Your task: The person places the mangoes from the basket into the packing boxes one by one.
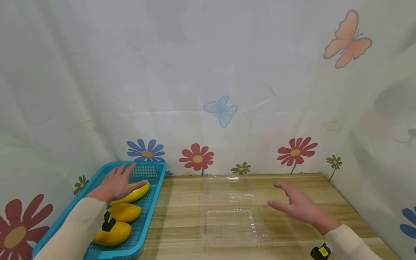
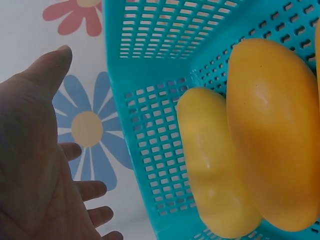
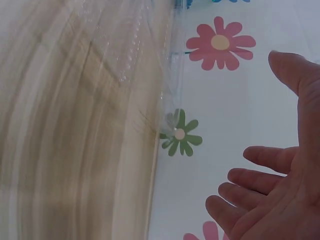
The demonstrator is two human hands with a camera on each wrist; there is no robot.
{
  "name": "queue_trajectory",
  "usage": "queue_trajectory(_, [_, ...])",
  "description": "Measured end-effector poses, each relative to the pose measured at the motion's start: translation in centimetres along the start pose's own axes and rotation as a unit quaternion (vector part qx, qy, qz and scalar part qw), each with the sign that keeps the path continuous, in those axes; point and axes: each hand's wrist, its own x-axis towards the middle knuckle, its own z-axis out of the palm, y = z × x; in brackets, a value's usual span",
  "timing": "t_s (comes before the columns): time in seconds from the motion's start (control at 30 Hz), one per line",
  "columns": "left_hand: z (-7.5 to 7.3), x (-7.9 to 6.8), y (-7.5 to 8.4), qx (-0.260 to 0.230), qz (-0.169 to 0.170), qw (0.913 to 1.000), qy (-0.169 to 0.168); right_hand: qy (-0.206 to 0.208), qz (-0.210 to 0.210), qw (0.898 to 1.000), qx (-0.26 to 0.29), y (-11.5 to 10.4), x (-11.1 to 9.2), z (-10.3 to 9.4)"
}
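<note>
My left hand (image 1: 117, 183) hovers over the far part of a blue plastic basket (image 1: 156, 169), fingers spread and nothing held. Three yellow mangoes lie in the basket: a far mango (image 1: 139, 193) just under the left hand, a middle mango (image 1: 126, 212) and a near mango (image 1: 113, 234), partly hidden by the sleeve and wrist camera. On the table, a clear plastic clamshell box (image 1: 231, 225) lies unfolded. To its right, my right hand (image 1: 297, 204) is held in the air, thumb and fingers apart, touching nothing. In the right wrist view its palm (image 3: 285, 200) is bare.
The basket stands at the left of a wood-grain table (image 1: 182, 216). A white cloth (image 1: 182, 72) printed with flowers and butterflies hangs behind the table and along both sides.
</note>
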Motion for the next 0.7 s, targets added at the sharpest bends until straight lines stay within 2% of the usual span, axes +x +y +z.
queue_trajectory(0.17, [-0.1,0.3,-0.1,-0.007,-0.001,0.9999,-0.012,-0.023,0.039,0.998,0.049,-0.1,-0.2,0.9])
queue_trajectory(0.33, [-0.1,0.8,-0.3,-0.005,-0.002,0.9997,-0.022,-0.031,0.053,0.995,0.082,0.0,-0.4,1.6])
queue_trajectory(0.7, [0.3,1.8,-1.1,-0.013,-0.009,0.9986,-0.050,-0.019,0.107,0.984,0.141,0.2,-1.3,3.4])
